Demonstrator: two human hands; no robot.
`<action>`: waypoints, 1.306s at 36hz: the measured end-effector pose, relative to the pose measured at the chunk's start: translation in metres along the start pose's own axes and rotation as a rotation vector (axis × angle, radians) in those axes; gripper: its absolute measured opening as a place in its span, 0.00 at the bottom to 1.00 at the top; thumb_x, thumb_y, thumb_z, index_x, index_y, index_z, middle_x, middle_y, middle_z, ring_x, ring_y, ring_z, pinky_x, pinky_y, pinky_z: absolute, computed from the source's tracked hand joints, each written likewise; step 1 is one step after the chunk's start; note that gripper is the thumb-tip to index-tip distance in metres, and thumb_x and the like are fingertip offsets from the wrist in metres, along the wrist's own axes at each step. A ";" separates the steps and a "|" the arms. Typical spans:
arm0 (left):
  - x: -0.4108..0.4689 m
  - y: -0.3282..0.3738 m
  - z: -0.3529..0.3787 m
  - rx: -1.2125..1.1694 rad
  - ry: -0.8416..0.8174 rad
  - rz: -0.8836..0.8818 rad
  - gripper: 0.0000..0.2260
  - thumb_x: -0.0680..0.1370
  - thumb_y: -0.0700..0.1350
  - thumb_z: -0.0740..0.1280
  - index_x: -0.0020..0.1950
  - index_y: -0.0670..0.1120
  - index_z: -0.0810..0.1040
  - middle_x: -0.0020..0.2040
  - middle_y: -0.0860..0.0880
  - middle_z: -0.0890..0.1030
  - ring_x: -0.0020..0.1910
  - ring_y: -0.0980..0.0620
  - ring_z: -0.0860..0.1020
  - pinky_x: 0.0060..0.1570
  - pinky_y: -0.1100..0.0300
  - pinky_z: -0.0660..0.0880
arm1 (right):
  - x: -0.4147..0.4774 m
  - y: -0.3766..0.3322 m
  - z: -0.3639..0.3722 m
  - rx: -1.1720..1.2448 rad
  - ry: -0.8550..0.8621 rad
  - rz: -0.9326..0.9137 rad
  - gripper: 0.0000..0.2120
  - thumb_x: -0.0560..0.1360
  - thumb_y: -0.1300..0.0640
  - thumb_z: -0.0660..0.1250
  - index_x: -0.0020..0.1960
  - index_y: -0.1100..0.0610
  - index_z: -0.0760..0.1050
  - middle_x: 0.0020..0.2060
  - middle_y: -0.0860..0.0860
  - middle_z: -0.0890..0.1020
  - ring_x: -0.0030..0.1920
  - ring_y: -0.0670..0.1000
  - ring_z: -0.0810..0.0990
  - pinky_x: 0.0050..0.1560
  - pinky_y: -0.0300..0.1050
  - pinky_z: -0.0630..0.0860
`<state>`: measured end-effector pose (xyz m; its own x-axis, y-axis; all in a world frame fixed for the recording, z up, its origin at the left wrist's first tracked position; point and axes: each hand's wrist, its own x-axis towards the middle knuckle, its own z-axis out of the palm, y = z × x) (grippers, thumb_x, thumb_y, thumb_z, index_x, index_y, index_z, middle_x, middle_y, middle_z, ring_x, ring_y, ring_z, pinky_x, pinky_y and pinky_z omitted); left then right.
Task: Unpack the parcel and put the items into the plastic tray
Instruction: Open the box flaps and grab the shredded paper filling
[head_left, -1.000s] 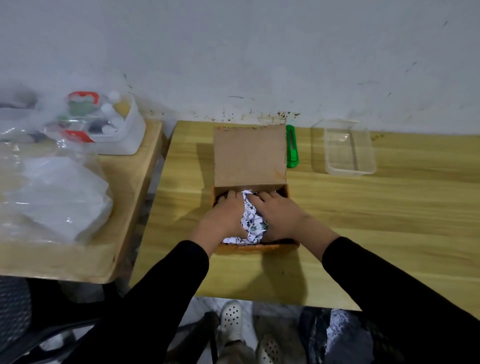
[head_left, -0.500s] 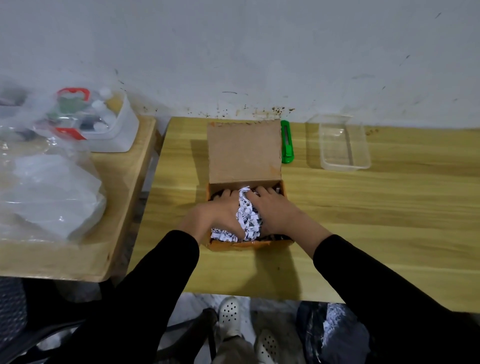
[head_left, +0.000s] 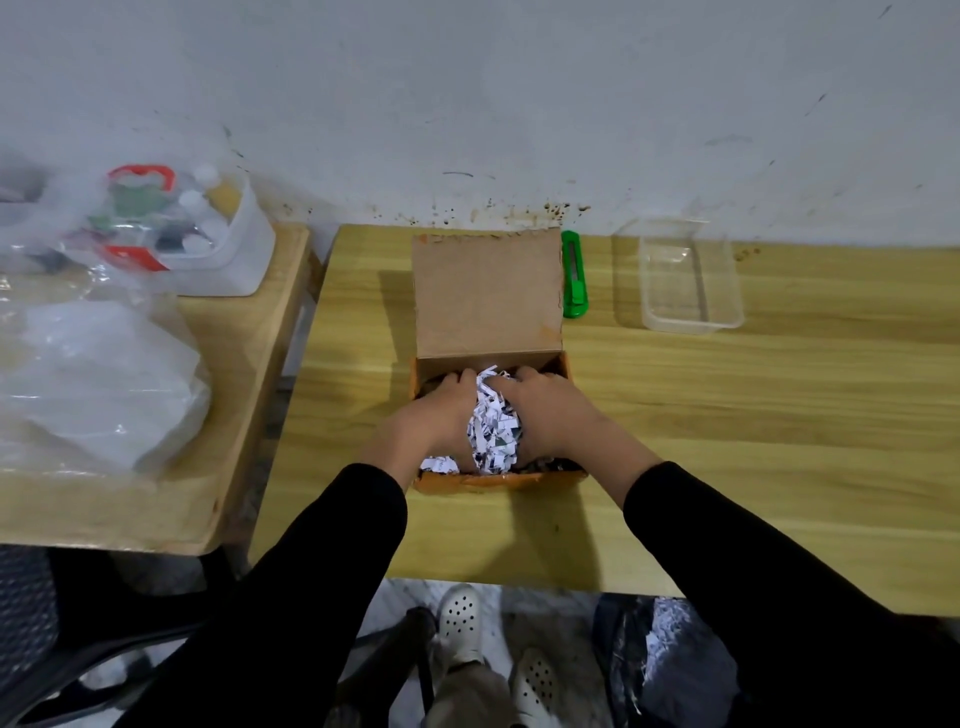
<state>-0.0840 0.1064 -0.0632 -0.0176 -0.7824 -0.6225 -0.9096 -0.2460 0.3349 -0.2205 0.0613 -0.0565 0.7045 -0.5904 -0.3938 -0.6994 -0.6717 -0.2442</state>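
Note:
An open cardboard parcel stands on the wooden table, its lid flipped up towards the wall. Inside lies a wad of shredded white paper. My left hand and my right hand are both down in the box, pressed against the wad from either side with fingers curled round it. Anything under the paper is hidden. A clear plastic tray sits empty at the back right, near the wall.
A green utility knife lies just right of the parcel's lid. On the lower side table at left are clear plastic bags and a white bin of small bottles. A dark bag with paper shreds sits on the floor.
Both hands have gathered the shredded paper tighter between them, bunching it higher in the middle of the box. The parcel has not moved.

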 end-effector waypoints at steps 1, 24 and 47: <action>0.000 0.001 -0.001 0.001 -0.011 -0.006 0.42 0.61 0.44 0.80 0.67 0.43 0.59 0.65 0.42 0.66 0.62 0.43 0.70 0.60 0.49 0.73 | -0.001 -0.001 -0.002 -0.003 -0.004 0.004 0.36 0.65 0.47 0.73 0.68 0.53 0.62 0.56 0.59 0.75 0.56 0.59 0.74 0.56 0.48 0.70; -0.016 0.027 -0.012 -0.015 0.048 -0.090 0.43 0.64 0.36 0.78 0.71 0.42 0.55 0.70 0.40 0.61 0.62 0.40 0.72 0.55 0.53 0.75 | -0.014 -0.004 -0.009 0.083 0.000 0.161 0.39 0.64 0.53 0.73 0.70 0.50 0.59 0.59 0.58 0.73 0.60 0.63 0.72 0.57 0.53 0.73; -0.046 0.099 -0.084 0.015 0.210 0.133 0.44 0.58 0.41 0.81 0.68 0.47 0.63 0.63 0.46 0.71 0.57 0.42 0.75 0.54 0.48 0.76 | -0.065 0.032 -0.079 0.124 0.316 0.206 0.29 0.65 0.51 0.70 0.63 0.48 0.65 0.48 0.56 0.77 0.48 0.61 0.78 0.47 0.55 0.78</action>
<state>-0.1383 0.0697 0.0580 -0.0525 -0.9093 -0.4128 -0.9111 -0.1256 0.3925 -0.2793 0.0423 0.0313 0.5365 -0.8288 -0.1587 -0.8257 -0.4768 -0.3015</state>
